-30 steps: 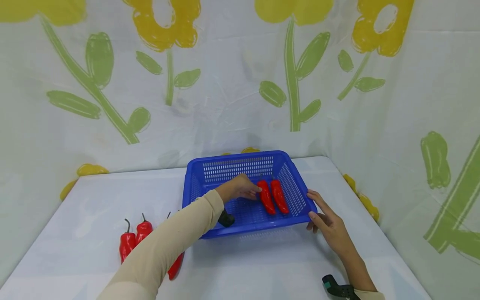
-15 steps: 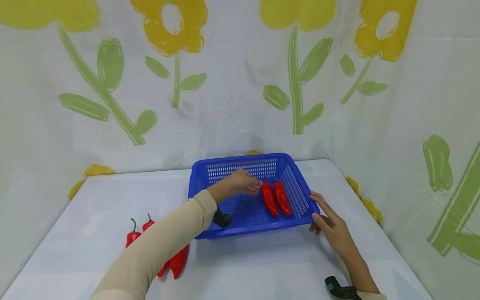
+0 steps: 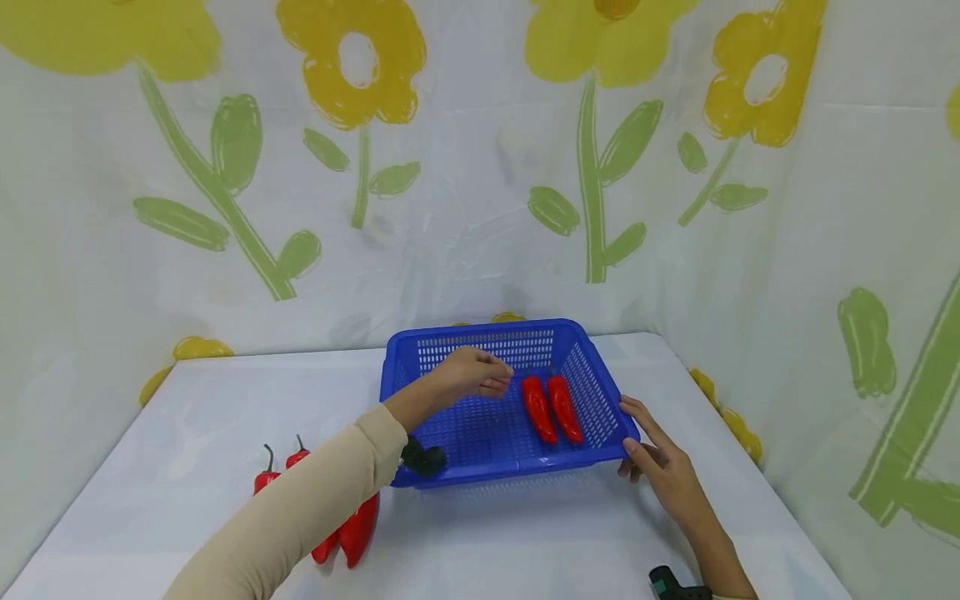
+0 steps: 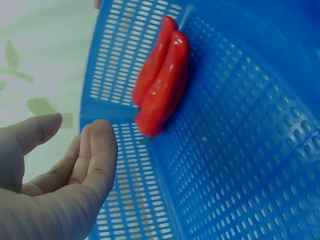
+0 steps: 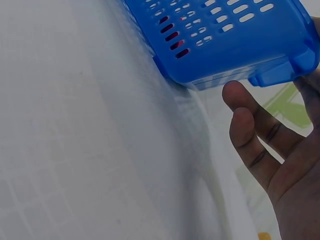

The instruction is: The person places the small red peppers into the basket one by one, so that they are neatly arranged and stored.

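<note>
My left hand (image 3: 471, 375) hangs over the middle of the blue plastic basket (image 3: 517, 465), fingers loosely bent and nothing in them. In the left wrist view, a gap parts the left hand (image 4: 65, 210) from the peppers. Two long red peppers, one left (image 3: 538, 408) and one right (image 3: 566, 408), lie side by side at the basket's right end. My right hand (image 3: 667, 475) grips the rim at the front right corner between thumb and forefinger. In the right wrist view, two bent fingers of the right hand (image 5: 295, 175) show below the blue rim.
Several red peppers lie on the white-covered table (image 3: 465, 550) left of the basket, partly hidden by my left sleeve (image 3: 300, 500); one pepper (image 3: 360, 533) pokes out near its front. A flower-patterned cloth (image 3: 465, 233) rises behind the table and along its right side.
My left hand has drawn back to the left and up from the left pepper in the basket. My right hand has stayed at the basket's corner. The head view has shifted slightly.
</note>
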Demonstrator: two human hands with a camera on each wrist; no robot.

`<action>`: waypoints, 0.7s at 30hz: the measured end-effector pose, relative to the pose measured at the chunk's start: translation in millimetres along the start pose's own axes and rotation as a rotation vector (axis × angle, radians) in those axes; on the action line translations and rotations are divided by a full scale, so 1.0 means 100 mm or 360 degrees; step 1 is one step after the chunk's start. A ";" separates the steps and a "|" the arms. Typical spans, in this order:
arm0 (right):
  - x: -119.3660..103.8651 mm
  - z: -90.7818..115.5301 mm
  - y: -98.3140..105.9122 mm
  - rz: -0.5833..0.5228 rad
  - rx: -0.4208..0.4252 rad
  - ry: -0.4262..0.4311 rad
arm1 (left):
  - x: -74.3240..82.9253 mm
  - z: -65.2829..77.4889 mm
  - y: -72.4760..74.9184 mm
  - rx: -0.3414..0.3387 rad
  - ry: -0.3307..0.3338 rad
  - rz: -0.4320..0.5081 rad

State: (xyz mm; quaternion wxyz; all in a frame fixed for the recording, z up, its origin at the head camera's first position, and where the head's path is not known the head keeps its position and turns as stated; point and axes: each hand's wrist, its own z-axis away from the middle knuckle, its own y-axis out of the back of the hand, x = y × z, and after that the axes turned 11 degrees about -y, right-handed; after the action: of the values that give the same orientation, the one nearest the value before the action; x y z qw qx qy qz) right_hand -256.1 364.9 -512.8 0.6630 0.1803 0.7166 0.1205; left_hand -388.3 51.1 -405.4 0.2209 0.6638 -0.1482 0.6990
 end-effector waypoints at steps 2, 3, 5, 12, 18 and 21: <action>-0.01 0.00 0.00 0.0010 0.0006 -0.0005 | 0.01 0.04 0.03 0.0000 -0.0044 -0.0018; -0.02 0.00 0.00 0.0014 0.0009 -0.0007 | 0.02 0.06 0.05 0.0006 -0.0062 -0.0027; -0.03 -0.01 0.00 0.0014 0.0010 -0.0008 | 0.02 0.11 0.09 0.0021 -0.0092 -0.0029; -0.04 0.00 0.00 0.0020 0.0015 -0.0008 | -0.04 0.30 0.21 0.0021 -0.0140 -0.0045; -0.04 0.01 0.00 0.0015 0.0015 0.0010 | -0.06 0.42 0.29 0.0057 -0.0174 0.0062; -0.03 0.02 0.00 0.0015 0.0016 0.0013 | -0.07 0.49 0.34 0.0083 -0.0172 0.0130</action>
State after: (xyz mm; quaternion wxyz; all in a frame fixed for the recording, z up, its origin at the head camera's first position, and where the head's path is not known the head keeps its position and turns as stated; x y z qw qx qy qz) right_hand -254.3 363.0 -510.1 0.6586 0.1865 0.7190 0.1207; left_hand -363.3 -3.6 -405.7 0.1664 0.6995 -0.1686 0.6743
